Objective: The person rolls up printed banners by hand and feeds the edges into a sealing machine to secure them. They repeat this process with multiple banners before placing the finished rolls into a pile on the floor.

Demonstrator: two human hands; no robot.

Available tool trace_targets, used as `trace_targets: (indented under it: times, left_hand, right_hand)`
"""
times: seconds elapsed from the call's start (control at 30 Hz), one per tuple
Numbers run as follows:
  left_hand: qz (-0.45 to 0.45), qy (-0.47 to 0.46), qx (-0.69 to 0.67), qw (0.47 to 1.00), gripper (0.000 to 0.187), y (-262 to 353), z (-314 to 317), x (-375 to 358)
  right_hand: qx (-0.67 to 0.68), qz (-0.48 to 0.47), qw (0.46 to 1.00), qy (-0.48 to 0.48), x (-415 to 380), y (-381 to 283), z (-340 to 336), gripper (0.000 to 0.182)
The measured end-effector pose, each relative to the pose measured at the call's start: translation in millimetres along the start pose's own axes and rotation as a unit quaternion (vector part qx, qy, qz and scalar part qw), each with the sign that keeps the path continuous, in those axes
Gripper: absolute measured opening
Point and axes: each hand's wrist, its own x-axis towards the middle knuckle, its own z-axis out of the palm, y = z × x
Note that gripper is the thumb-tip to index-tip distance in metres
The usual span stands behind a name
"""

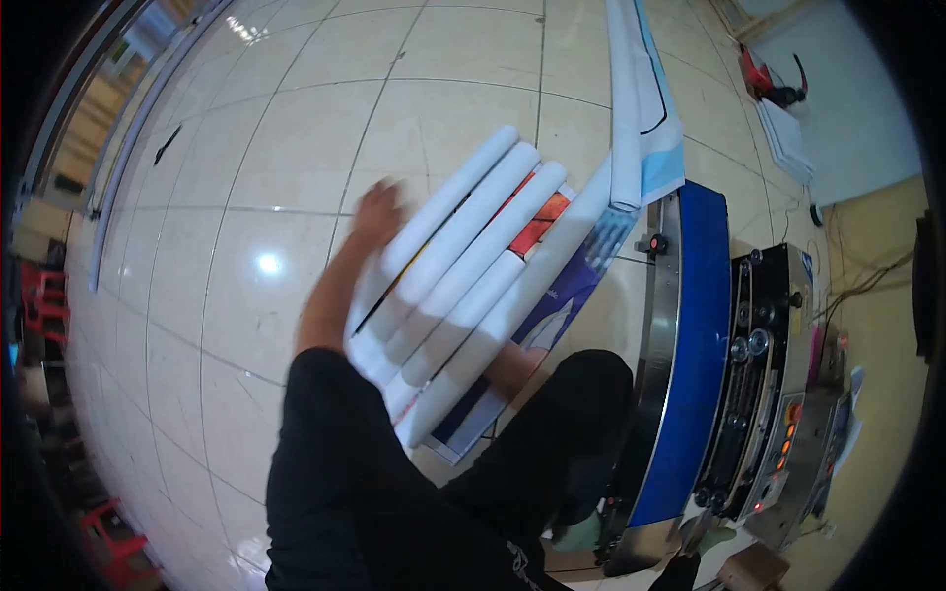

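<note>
Several white rolls of printed sheet (463,251) lie side by side at a slant in front of me, orange and yellow print showing between them. Along their right side runs a longer white roll (527,295) with a loose purple printed edge (562,315). My left hand (379,212) is beside the leftmost roll, its fingers blurred by motion. Under the long roll, near the purple edge, part of my right hand (512,369) shows; its fingers are hidden. Whether it grips the rolls cannot be made out.
Another white and light-blue printed roll (645,118) extends toward the top. On the right stands a blue-panelled machine (695,335) with rollers and lit buttons. Red stools (44,300) stand at far left on the tiled floor (266,325). A dark thin object (168,145) lies there too.
</note>
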Motion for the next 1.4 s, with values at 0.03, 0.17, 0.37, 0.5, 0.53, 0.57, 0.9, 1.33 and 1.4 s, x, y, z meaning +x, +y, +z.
trace_targets:
  times: [0.03,0.17,0.37,0.5,0.53,0.57,0.9,1.33,1.4]
  left_hand:
    - [0.074,0.03,0.038,0.996,0.062,-68,2,-51]
    - [0.013,-0.048,0.056,0.997,0.066,-108,-43,-133]
    - [0.017,-0.056,0.029,0.998,0.065,-110,-53,-123]
    - [0.003,-0.071,0.013,0.997,0.066,-113,-49,-139]
    - [0.015,-0.057,0.016,0.998,0.066,-115,-51,-129]
    - [0.013,-0.07,0.008,0.997,0.068,-114,-57,-127]
    - [0.039,-0.111,0.027,0.993,0.066,-121,-45,-119]
    - [0.073,-0.116,0.088,0.987,0.072,-132,-29,-123]
    - [0.052,-0.126,0.065,0.989,0.073,-125,-35,-123]
  right_hand:
    - [-0.008,-0.012,1.0,0.015,1,-11,-24,0.024]
    - [-0.039,-0.076,0.993,0.077,39,-75,-128,0.023]
    - [-0.025,-0.273,0.955,0.108,144,-284,-172,0.021]
    - [0.169,-0.274,0.928,-0.188,140,-500,-82,0.03]
    - [0.23,-0.354,0.872,-0.248,118,-542,-54,0.031]
    - [0.226,-0.388,0.853,-0.267,94,-573,-26,0.033]
    - [0.135,0.146,0.9,-0.388,-250,-554,248,0.075]
    - [0.154,0.281,0.807,-0.496,-323,-557,231,0.09]
    - [0.165,0.257,0.796,-0.523,-316,-553,229,0.095]
